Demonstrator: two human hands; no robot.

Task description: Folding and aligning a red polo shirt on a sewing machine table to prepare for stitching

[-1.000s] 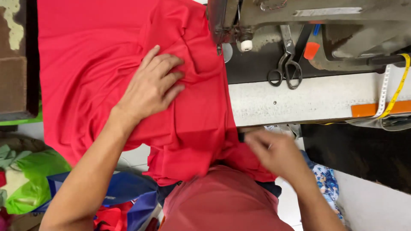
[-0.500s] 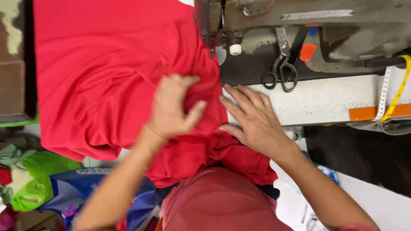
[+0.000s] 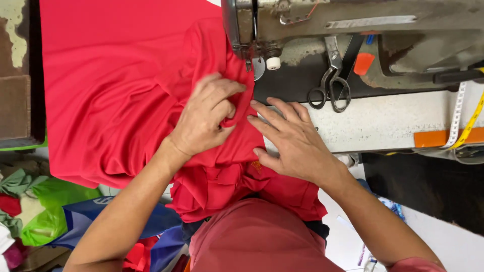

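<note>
My left hand (image 3: 204, 118) is curled, its fingers pinching a fold of the red fabric (image 3: 116, 85) just in front of the needle area of the sewing machine (image 3: 353, 30). My right hand (image 3: 290, 138) lies open and flat, fingers spread, its fingertips touching the fabric's edge and its palm over the pale worktop (image 3: 388, 123); it grips nothing. The red fabric covers the left part of the worktop, runs up under the machine's head, and hangs over the near edge into my lap. A pair of scissors (image 3: 330, 83) lies against the machine's base, beyond my right hand and apart from it. A measuring tape (image 3: 466, 118) hangs at the right edge of the worktop. Green and blue cloth scraps (image 3: 48, 211) lie below the worktop's left near corner.
</note>
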